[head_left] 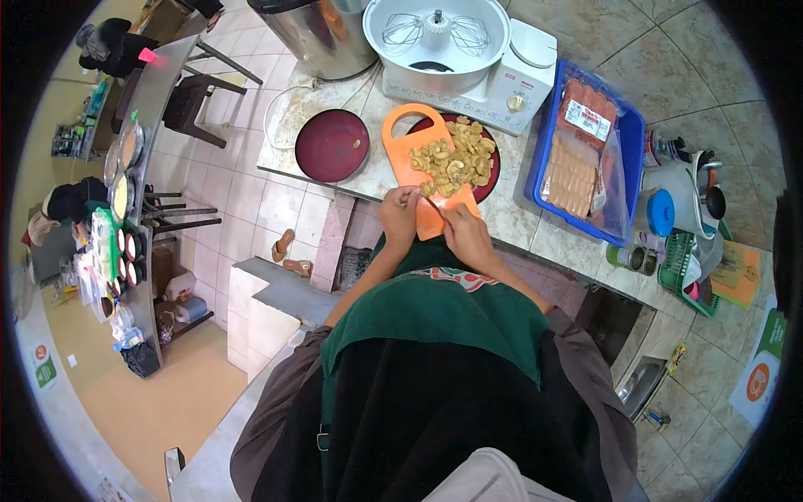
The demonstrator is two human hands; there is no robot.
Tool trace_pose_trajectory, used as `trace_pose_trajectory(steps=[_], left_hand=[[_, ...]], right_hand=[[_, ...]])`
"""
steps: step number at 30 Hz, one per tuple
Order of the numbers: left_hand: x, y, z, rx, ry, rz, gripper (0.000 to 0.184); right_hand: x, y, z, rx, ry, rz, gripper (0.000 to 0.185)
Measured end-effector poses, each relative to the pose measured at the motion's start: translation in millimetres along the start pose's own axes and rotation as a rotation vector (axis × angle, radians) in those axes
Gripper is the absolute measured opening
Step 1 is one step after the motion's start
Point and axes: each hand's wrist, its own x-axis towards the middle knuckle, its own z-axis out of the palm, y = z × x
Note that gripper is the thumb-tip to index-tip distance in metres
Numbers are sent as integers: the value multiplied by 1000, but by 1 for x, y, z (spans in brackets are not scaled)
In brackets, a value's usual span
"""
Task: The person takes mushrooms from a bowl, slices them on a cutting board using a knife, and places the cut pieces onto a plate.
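An orange cutting board [401,149] lies on the counter, its near end under my hands and part of it over a dark red plate [493,171]. Sliced yellow-brown pieces [460,159], perhaps mushrooms, are heaped on the board and plate. My left hand [400,209] is at the board's left edge, fingers pinched near a small piece. My right hand [465,230] is closed around a knife, whose thin dark blade points toward my left fingertips; its handle is hidden in the hand.
A second dark red plate [332,145] is on the left. Behind stand a white mixer [527,79] and a metal pot [326,42]. A blue tray [535,159] of packaged sausages is on the right, beside a green basket [673,276]. People [109,42] are far left.
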Motion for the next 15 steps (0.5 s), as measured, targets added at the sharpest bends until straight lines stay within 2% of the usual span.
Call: trace_pose_trajectory(steps=[2,5,8,11,14,15], left_hand=[[0,12,-4,-1,-29,-35,19],[5,4,-4,-158,-19,25,24],[1,-5,-15,377,276,432,31],[-18,-32,-11,208,-22,-36,36],[-19,-27,-20,155,-242,-94,34],[-18,-30,-21,75,-252,-131,33]], right_hand=[[-20,4,-12,36,-39,57,23],[-27,10,-25,151,65,108,25],[-25,12,-36,268,206,278,23],[-27,36,-30,589,268,530,23],[-19,22,-51,673,269,565,25],[-18,21,-52,672,275,559,25]])
